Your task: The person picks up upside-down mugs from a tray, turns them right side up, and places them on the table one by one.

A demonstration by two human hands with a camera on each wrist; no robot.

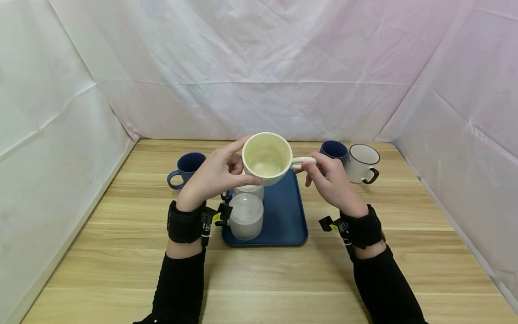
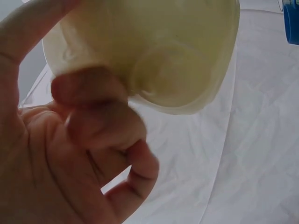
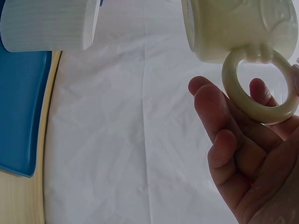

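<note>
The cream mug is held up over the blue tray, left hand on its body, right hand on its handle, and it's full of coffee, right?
Not quite: the cream mug is empty, as the head view shows. The rest holds: it is over the blue tray, left hand on its body, right hand on its handle.

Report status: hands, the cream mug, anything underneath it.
Left hand grips cream mug by its body; right hand holds the handle. Mug lifted above blue tray. Two white ribbed cups on the tray below.

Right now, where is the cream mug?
In the head view the cream mug is held up centre above the blue tray, between the left hand and right hand.
</note>
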